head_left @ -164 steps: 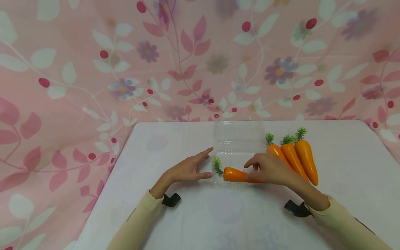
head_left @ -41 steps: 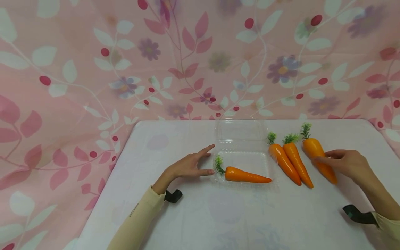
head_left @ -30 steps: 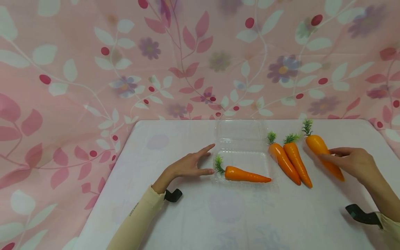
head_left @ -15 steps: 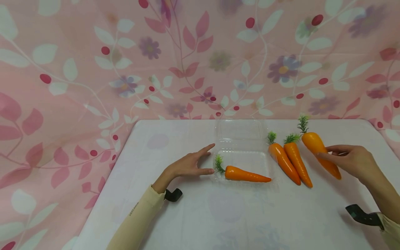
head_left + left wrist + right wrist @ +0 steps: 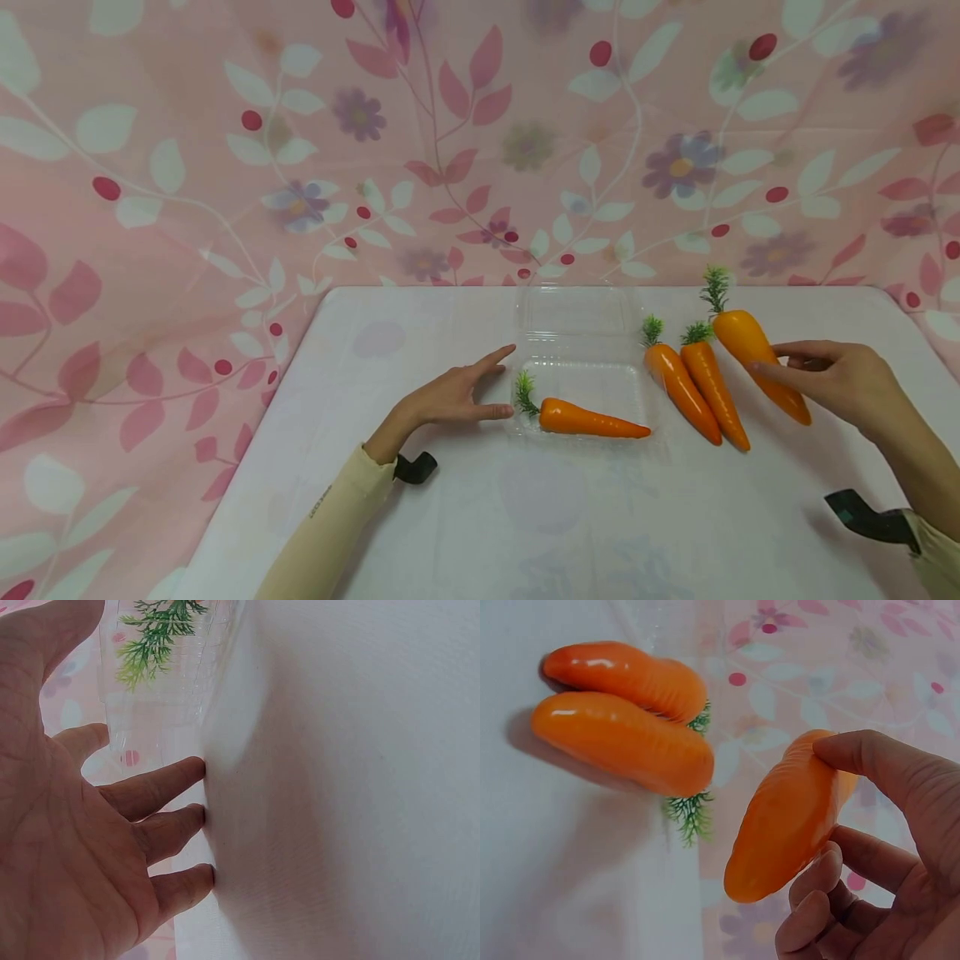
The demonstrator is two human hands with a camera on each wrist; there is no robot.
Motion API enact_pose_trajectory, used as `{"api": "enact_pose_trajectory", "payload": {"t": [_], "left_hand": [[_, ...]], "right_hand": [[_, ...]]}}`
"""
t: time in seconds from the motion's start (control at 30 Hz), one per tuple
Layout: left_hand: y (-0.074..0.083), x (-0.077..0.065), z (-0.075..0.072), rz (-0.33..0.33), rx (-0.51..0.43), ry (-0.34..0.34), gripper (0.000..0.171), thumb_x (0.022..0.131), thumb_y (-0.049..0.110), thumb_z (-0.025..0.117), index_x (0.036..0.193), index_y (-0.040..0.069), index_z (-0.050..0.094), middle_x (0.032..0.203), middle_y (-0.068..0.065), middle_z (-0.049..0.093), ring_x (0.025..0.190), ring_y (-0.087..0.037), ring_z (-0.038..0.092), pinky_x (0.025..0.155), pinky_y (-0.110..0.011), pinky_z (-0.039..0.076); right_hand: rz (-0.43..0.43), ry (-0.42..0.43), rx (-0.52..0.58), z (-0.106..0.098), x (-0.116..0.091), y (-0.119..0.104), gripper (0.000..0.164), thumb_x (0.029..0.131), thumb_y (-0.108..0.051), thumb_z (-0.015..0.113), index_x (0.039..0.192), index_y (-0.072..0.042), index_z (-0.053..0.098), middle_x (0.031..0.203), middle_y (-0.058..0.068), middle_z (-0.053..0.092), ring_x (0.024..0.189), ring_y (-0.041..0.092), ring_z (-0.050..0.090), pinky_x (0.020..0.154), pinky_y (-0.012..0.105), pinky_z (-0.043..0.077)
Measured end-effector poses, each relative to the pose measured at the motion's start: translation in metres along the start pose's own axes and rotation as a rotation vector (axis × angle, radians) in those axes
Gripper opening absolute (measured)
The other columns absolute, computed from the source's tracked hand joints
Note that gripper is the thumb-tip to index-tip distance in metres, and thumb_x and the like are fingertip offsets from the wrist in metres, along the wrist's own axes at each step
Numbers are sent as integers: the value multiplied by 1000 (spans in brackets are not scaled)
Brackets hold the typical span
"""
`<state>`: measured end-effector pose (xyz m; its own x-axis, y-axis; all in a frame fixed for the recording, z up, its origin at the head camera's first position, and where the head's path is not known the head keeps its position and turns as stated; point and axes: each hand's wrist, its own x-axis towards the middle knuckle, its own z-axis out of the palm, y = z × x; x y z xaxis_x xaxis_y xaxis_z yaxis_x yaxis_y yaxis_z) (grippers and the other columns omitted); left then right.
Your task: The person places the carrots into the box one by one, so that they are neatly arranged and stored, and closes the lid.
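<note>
My right hand (image 5: 843,379) pinches a toy carrot (image 5: 761,362) between thumb and fingers, its green top pointing away from me; the right wrist view shows this held carrot (image 5: 784,825) raised off the table. Just left of it, two more carrots (image 5: 682,392) (image 5: 715,396) lie side by side on the cloth. A clear plastic clamshell box (image 5: 592,377) lies unfolded at the middle, with one carrot (image 5: 588,418) in its near half. My left hand (image 5: 450,398) is spread at the box's left side, thumb and forefinger at its edge; in the left wrist view its other fingertips rest on the cloth.
The transparent lid (image 5: 577,310) lies flat toward the back. A white cloth covers the table (image 5: 420,533), and a pink floral curtain (image 5: 450,150) hangs right behind its far edge. Dark camera mounts sit under both wrists.
My right hand went from the carrot in the box to the rightmost carrot, drew it rightward, then lifted it and moved it slightly back left. The left hand has stayed almost still.
</note>
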<state>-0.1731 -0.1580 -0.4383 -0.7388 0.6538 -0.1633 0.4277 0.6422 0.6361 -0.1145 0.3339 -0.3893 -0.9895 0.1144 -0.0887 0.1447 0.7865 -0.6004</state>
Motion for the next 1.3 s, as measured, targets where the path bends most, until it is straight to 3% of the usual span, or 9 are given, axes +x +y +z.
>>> {"api": "enact_pose_trajectory", "payload": {"t": [0.47, 1.3], "left_hand": [[0, 0, 0, -1, -14, -7, 95, 85, 60, 67, 159, 36, 13, 152, -2, 43, 142, -21, 33, 112, -52, 28], [0, 0, -1, 10, -2, -9, 95, 86, 59, 67, 159, 34, 13, 151, -4, 44, 141, -24, 35, 113, -51, 28]], "right_hand": [[-86, -3, 43, 4, -1, -16, 61, 88, -44, 74, 119, 8, 64, 90, 14, 59, 76, 25, 49, 55, 25, 46], [-138, -59, 75, 15, 4, -48, 61, 88, -43, 75, 121, 7, 64, 90, 12, 56, 77, 25, 48, 53, 26, 47]]}}
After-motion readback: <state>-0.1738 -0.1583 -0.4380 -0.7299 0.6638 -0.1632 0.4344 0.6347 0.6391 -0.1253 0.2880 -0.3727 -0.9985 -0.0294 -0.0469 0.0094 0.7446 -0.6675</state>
